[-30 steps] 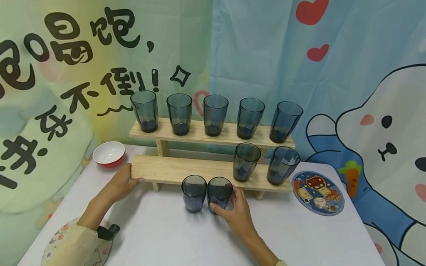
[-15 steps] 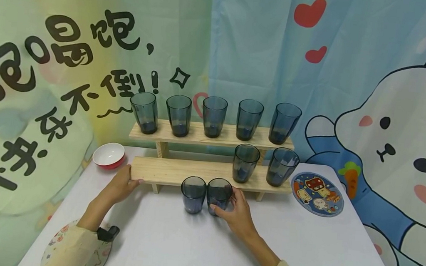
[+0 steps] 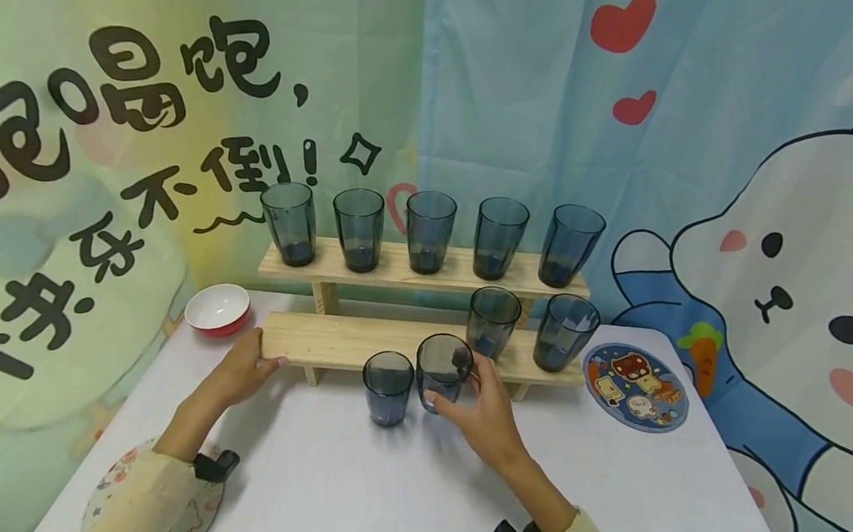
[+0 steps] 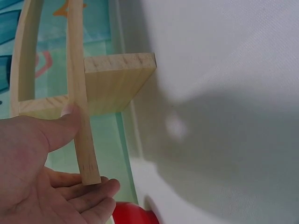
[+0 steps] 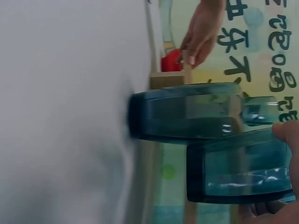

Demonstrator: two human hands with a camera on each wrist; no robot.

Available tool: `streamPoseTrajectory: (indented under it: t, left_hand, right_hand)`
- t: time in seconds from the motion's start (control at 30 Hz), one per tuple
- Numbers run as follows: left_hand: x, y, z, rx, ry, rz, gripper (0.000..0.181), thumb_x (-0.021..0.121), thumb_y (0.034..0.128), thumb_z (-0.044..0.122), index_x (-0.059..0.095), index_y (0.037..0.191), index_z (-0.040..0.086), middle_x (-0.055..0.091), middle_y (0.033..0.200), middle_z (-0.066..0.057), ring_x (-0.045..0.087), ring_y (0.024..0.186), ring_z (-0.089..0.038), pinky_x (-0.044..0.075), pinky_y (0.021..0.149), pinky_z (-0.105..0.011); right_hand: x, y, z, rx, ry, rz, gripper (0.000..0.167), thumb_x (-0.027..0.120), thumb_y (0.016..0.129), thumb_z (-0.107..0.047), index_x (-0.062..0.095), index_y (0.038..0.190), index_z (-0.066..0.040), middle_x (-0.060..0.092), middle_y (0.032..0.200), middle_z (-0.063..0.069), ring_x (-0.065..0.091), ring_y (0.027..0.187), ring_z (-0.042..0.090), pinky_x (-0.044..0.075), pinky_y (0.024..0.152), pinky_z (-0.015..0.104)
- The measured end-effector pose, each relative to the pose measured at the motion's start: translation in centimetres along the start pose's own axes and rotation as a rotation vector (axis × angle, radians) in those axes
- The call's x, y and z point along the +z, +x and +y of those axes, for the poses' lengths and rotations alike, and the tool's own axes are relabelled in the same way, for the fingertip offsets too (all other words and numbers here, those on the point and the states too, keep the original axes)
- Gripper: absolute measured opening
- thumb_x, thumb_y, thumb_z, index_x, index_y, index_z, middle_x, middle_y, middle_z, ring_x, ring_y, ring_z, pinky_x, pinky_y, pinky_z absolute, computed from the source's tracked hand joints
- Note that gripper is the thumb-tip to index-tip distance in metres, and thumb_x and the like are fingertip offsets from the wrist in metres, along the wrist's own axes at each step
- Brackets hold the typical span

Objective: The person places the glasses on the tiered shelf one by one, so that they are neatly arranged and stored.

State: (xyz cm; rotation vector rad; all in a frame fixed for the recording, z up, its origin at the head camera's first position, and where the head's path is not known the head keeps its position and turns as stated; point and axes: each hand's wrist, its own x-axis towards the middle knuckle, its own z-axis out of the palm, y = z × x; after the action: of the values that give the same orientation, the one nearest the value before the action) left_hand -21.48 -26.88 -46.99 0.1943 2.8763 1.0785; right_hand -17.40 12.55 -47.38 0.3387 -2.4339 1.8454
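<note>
My right hand (image 3: 486, 413) holds a blue-grey drinking glass (image 3: 439, 371), thumb on one side and fingers on the other. In the right wrist view this glass (image 5: 240, 168) is off the table, its base higher than that of the glass (image 5: 182, 114) beside it. That second glass (image 3: 387, 390) stands upright on the table. At the left end of the wooden two-tier shelf (image 3: 360, 343), my left hand (image 3: 244, 368) grips the lower board; the left wrist view has the thumb on the board (image 4: 79, 135) and fingers round its end.
Several matching glasses (image 3: 429, 233) line the upper tier, and two glasses (image 3: 566, 335) stand at the lower tier's right. A red-and-white bowl (image 3: 218, 310) is left of the shelf. A round cartoon mat (image 3: 637, 387) lies right; a patterned round mat (image 3: 208, 503) is under the left forearm.
My right hand has lifted its glass from the table, slightly up and toward the shelf, away from the standing glass. The left hand keeps its grip on the board.
</note>
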Motion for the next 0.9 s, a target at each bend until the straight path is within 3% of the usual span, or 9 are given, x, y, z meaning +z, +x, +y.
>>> streamPoseTrajectory:
  t: [0.23,0.5,0.9]
  left_hand:
    - [0.1,0.1,-0.3,-0.008,0.013,0.006,0.064,0.066,0.1034,0.012,0.032,0.143,-0.026,0.047,0.138,-0.044,0.047,0.134,-0.056,0.037,0.115,-0.067]
    - [0.0,0.1,-0.2,0.005,0.025,0.008,0.065,0.066,0.1033,0.012,0.032,0.143,-0.026,0.047,0.138,-0.044,0.047,0.134,-0.057,0.037,0.114,-0.068]
    - [0.0,0.1,-0.2,0.0,0.025,0.009,0.065,0.067,0.1033,0.013,0.032,0.142,-0.026,0.047,0.138,-0.044,0.048,0.133,-0.056,0.037,0.114,-0.068]
  right_hand:
    - [-0.1,1.5,-1.9,-0.023,0.019,0.015,0.081,0.087,0.089,-0.029,0.042,0.154,-0.013,0.048,0.143,0.011,0.048,0.146,0.03,0.035,0.125,0.043]
    - [1.1,3.5,-2.8,-0.038,0.046,0.07,0.076,0.088,0.089,-0.028,0.046,0.15,-0.008,0.045,0.147,0.014,0.044,0.15,0.032,0.034,0.125,0.038]
    - [3.2,5.7,-3.1,-0.049,0.081,0.081,0.076,0.086,0.091,-0.023,0.046,0.153,-0.005,0.044,0.148,0.017,0.042,0.15,0.037,0.033,0.126,0.045]
